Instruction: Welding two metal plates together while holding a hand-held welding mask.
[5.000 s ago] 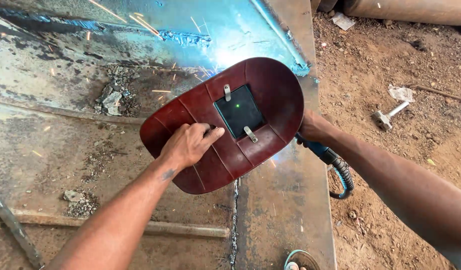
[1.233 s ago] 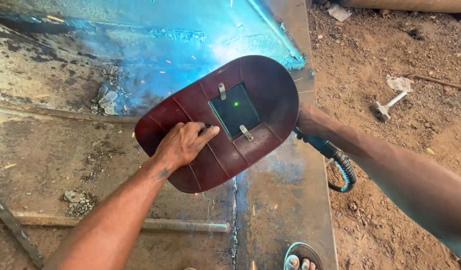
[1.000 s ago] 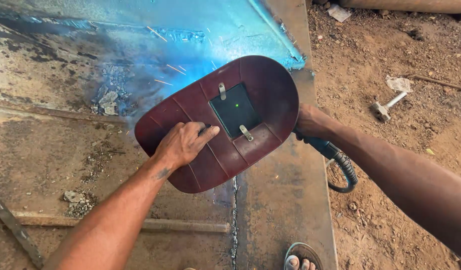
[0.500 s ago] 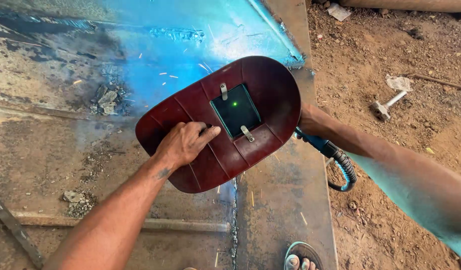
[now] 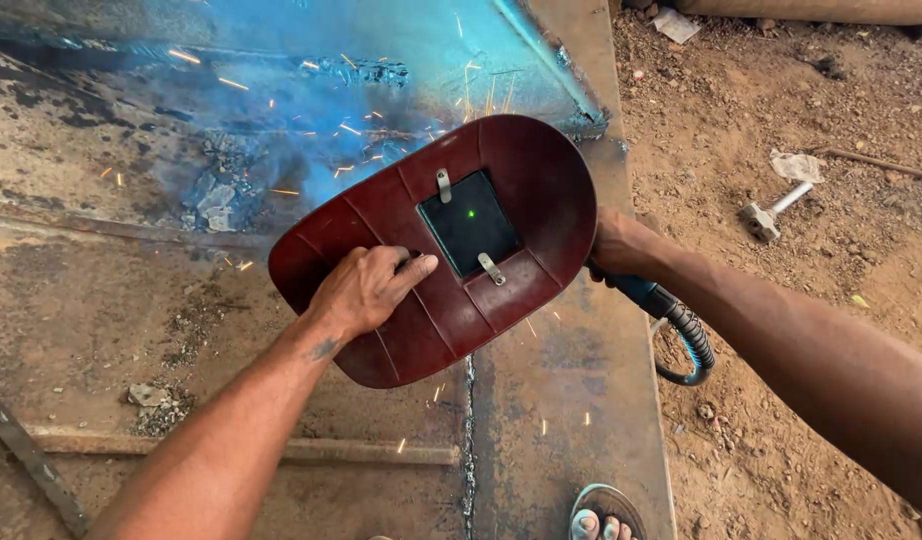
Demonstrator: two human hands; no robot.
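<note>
My left hand (image 5: 366, 290) grips a dark red hand-held welding shield (image 5: 521, 180) with a dark square window and holds it over a rusty steel plate (image 5: 81, 300). To the right, my right hand (image 5: 621, 245) is closed around a welding holder with a blue-and-black cable (image 5: 681, 335) looping behind it. The holder's tip is hidden behind the shield. Blue arc light and orange sparks spread across the plate above the shield. A weld seam (image 5: 469, 440) runs down the plate below the shield.
A flat steel bar (image 5: 301, 452) lies across the plate at lower left, near slag chips (image 5: 151, 398). A chipping hammer (image 5: 771, 212) rests on brown dirt to the right. My sandalled foot (image 5: 601, 520) shows at the bottom edge.
Both hands and the shield have stayed almost in place. More orange sparks now fly across the plate, and the blue glow remains.
</note>
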